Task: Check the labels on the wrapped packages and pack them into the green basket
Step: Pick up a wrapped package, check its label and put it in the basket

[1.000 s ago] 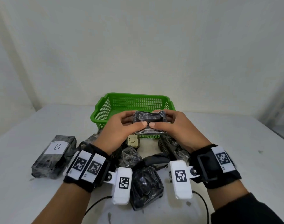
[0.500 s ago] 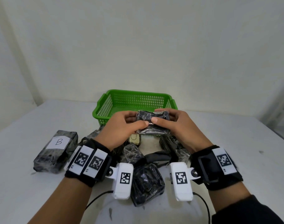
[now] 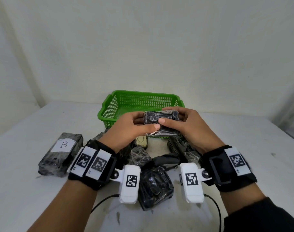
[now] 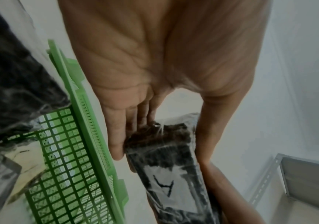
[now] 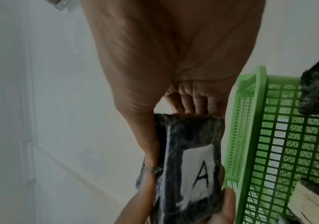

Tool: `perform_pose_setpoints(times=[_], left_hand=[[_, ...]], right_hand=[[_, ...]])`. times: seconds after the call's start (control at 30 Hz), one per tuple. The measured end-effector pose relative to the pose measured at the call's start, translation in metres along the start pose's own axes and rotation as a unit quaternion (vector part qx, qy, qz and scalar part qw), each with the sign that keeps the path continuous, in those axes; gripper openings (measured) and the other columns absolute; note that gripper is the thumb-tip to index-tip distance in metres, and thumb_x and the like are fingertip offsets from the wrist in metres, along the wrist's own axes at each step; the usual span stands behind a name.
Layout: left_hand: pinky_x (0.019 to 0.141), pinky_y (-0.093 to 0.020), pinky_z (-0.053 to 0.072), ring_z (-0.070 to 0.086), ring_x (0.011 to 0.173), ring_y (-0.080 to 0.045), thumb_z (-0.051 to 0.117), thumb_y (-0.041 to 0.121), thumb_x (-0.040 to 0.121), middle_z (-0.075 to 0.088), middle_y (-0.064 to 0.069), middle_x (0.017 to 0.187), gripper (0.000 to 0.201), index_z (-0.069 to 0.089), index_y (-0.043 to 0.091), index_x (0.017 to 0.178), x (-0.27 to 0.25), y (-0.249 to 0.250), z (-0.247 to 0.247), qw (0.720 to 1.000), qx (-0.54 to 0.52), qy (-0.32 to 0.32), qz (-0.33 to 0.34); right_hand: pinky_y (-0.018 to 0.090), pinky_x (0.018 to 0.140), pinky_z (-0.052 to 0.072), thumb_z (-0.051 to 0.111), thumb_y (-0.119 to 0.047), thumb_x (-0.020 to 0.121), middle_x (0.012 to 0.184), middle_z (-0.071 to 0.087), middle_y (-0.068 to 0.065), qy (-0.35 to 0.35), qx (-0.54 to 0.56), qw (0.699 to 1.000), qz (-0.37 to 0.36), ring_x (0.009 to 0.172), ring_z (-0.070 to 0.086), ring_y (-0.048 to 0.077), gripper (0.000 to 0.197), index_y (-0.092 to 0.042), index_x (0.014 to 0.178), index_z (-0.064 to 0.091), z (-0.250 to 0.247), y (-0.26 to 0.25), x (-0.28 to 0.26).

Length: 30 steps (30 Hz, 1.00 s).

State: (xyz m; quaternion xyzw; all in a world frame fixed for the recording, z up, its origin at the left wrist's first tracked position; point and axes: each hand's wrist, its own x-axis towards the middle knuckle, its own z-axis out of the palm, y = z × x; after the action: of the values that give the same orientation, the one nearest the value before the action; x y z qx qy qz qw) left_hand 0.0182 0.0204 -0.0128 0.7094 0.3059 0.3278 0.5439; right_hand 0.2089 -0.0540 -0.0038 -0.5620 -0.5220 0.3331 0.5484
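Black-wrapped and shiny, the package sat between our left hand and right hand in the head view, its long axis running side to side, one end in each grip. We held it above the near rim of the green basket, so the basket's open floor lay just beyond and below it; we judged the drop would be forward and down, with both hands equally near. Other wrapped packages lay on the table in front of the basket, one labelled B off to the left.

From the left wrist, our fingers and thumb clamped the package's end, its white label showing a handwritten A, and the basket rim ran just beside it.

From the right wrist, our right hand's thumb and fingers pinched the other end, the A label facing the basket wall.
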Motion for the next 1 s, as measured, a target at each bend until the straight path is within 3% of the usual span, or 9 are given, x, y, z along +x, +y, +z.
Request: perform_pose_setpoints(times=[0.1,0.2,0.33,0.47,0.57,0.67,0.8,0.9,1.0], left_hand=[[0.098,-0.047,0.055,0.072,0.104,-0.017,0.079,0.039,0.07,0.076,0.001,0.107,0.047,0.071,0.019,0.112,-0.001,0.001,-0.001,1.0,0.005,0.023,-0.001],[0.097,-0.046,0.055,0.073,0.102,-0.017,0.081,0.028,0.078,0.077,0.001,0.103,0.029,0.071,0.02,0.104,0.0,0.001,-0.003,0.999,0.003,0.047,-0.003],[0.099,-0.044,0.054,0.071,0.107,-0.018,0.084,0.038,0.063,0.076,0.0,0.11,0.057,0.069,0.017,0.114,-0.003,0.0,-0.005,1.0,-0.021,0.02,-0.001],[0.1,-0.045,0.054,0.073,0.102,-0.017,0.081,0.021,0.076,0.077,-0.001,0.107,0.039,0.07,0.014,0.113,-0.002,0.0,-0.007,0.999,0.01,0.039,0.016],[0.101,-0.04,0.053,0.071,0.107,-0.014,0.081,0.025,0.073,0.075,0.002,0.113,0.05,0.067,0.015,0.119,-0.004,0.002,-0.009,1.0,0.005,0.014,0.014],[0.102,-0.039,0.052,0.07,0.107,-0.012,0.084,0.016,0.073,0.074,0.003,0.113,0.05,0.066,0.017,0.119,-0.004,0.004,-0.01,0.999,0.027,0.024,0.019],[0.102,-0.033,0.051,0.066,0.112,-0.007,0.083,0.002,0.071,0.071,0.007,0.118,0.058,0.062,0.019,0.122,-0.003,0.003,-0.012,0.994,0.06,0.073,0.056],[0.094,-0.022,0.054,0.063,0.116,-0.006,0.083,-0.006,0.068,0.068,0.006,0.12,0.064,0.058,0.018,0.122,-0.005,0.001,-0.012,0.994,0.059,0.061,0.073],[0.096,-0.025,0.055,0.063,0.117,-0.005,0.09,0.001,0.063,0.069,0.007,0.12,0.07,0.058,0.021,0.123,-0.007,-0.002,-0.01,0.995,0.06,0.03,0.078]], right_hand=[[0.033,0.098,0.06,0.088,-0.03,0.067,0.113,0.08,0.002,-0.004,0.005,1.0,0.002,0.105,0.077,0.015,0.062,-0.013,0.123,0.071,0.001,0.0,0.0],[0.033,0.102,0.058,0.088,-0.011,0.077,0.119,0.078,0.004,-0.013,-0.011,1.0,0.016,0.11,0.075,0.016,0.052,-0.011,0.126,0.069,0.0,0.004,0.001],[0.036,0.102,0.058,0.083,-0.001,0.082,0.118,0.078,0.008,-0.012,-0.015,1.0,0.012,0.108,0.076,0.02,0.047,-0.006,0.125,0.068,-0.003,0.007,0.003],[0.026,0.095,0.06,0.087,-0.009,0.08,0.118,0.078,0.003,-0.001,-0.027,1.0,0.0,0.107,0.076,0.014,0.05,-0.01,0.126,0.069,0.002,0.003,0.001],[0.02,0.088,0.059,0.087,-0.007,0.079,0.116,0.079,0.003,0.012,-0.01,1.0,-0.012,0.105,0.076,0.012,0.05,-0.008,0.126,0.069,0.003,0.003,0.0],[0.023,0.095,0.058,0.088,-0.009,0.078,0.119,0.078,-0.001,0.01,-0.025,1.0,-0.016,0.109,0.074,0.009,0.056,-0.011,0.129,0.068,0.004,0.001,-0.003],[0.02,0.097,0.055,0.096,-0.029,0.071,0.118,0.076,-0.011,-0.043,-0.064,0.997,0.033,0.106,0.072,-0.003,0.065,-0.028,0.128,0.065,0.001,0.002,-0.002],[0.042,0.106,0.055,0.094,-0.051,0.065,0.12,0.078,0.005,-0.088,0.044,0.99,0.101,0.113,0.074,0.025,0.078,-0.015,0.129,0.066,-0.004,0.002,-0.002],[0.051,0.107,0.054,0.08,-0.043,0.076,0.118,0.077,0.017,-0.084,0.073,0.988,0.109,0.12,0.068,0.043,0.056,-0.004,0.116,0.073,-0.003,0.001,-0.003]])
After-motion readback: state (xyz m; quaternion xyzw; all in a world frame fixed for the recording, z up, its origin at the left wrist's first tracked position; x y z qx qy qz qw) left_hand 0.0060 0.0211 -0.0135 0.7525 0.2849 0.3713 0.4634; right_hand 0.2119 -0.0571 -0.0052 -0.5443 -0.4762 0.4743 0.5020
